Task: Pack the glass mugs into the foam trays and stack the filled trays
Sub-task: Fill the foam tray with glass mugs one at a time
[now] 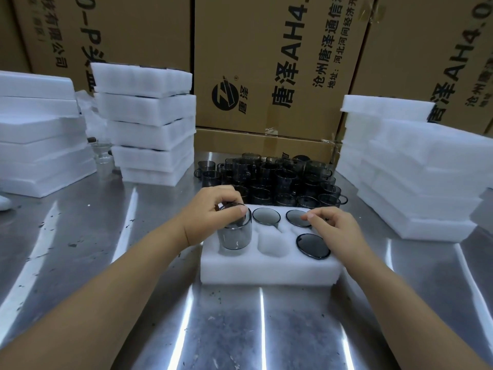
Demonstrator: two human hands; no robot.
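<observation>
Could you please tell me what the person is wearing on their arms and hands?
Nothing visible. The left hand and right hand are ungloved, and the left forearm and right forearm are bare to the frame edge, no sleeves in view. I see no ring, watch or wristband.

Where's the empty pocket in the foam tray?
Head view: the empty pocket sits mid near row of the foam tray, between the held mug in the left hand and a seated mug to its right.

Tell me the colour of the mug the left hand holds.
Smoky translucent grey; the mug in the left hand shows best in head view.
</observation>
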